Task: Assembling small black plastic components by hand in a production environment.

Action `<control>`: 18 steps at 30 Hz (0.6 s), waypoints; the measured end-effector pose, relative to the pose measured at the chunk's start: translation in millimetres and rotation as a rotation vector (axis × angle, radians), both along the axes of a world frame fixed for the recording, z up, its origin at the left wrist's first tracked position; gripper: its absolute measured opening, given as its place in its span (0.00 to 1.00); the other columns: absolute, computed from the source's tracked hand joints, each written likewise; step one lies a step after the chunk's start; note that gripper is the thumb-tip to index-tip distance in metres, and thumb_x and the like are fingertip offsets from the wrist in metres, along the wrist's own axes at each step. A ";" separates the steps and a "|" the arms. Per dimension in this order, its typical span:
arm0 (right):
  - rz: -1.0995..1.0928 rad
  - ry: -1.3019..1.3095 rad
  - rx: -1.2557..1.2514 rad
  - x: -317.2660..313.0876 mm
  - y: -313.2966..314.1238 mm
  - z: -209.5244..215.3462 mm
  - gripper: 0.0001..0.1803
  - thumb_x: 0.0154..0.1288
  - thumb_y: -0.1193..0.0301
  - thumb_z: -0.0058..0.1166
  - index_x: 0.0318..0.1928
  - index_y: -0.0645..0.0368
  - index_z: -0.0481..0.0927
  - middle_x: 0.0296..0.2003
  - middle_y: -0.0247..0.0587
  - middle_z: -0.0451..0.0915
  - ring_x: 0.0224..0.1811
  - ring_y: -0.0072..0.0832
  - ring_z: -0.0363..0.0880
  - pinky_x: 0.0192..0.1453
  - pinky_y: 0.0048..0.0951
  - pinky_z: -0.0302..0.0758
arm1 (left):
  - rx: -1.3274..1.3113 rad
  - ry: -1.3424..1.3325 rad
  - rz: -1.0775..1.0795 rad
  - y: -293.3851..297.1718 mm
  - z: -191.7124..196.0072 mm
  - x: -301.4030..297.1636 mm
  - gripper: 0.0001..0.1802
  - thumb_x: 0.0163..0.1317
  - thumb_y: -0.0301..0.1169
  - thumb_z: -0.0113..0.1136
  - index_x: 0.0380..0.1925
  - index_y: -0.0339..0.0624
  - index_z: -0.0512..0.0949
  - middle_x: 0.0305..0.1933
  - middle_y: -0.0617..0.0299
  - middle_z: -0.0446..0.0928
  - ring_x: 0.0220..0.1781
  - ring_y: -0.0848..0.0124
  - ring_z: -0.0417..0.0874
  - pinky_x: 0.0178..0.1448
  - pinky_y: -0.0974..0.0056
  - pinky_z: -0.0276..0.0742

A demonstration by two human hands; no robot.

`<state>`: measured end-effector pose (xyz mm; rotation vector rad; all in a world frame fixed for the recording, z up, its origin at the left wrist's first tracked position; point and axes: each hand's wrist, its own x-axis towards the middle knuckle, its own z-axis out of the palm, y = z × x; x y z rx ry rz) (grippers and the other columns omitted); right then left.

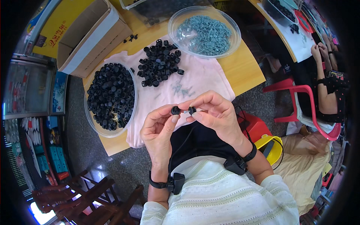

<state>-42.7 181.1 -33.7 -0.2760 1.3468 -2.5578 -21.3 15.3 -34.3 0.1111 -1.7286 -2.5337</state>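
Two hands meet just above our lap, close to the body. Our left hand [159, 125] pinches one small black cap [175, 110] between thumb and forefinger, the other fingers curled in. Our right hand [213, 114] pinches a second black cap [192, 110] the same way, and a short pale pin [184, 111] shows between the two caps. We judge that we are at the joining step, with the two caps being pressed onto the one pin; the next move calls for keeping them in line and squeezing evenly so the pin does not slip. Beyond the hands, at twelve o'clock, a pink cloth [202, 80] covers the worktop [243, 71]. On it lies a loose pile of caps [159, 62]. At ten o'clock stands a clear bowl of black parts [111, 98]. Farthest, at one o'clock, a clear bowl of grey pins [204, 33].
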 end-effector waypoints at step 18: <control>-0.112 0.382 0.663 -7.3 7.3 36.2 0.12 0.54 0.82 0.62 0.41 0.66 0.80 0.39 0.43 0.83 0.39 0.22 0.83 0.39 0.22 0.83 | 0.152 0.063 -0.035 -6.5 -6.7 2.1 0.13 0.61 0.21 0.61 0.45 0.35 0.73 0.47 0.50 0.79 0.44 0.69 0.81 0.53 0.64 0.77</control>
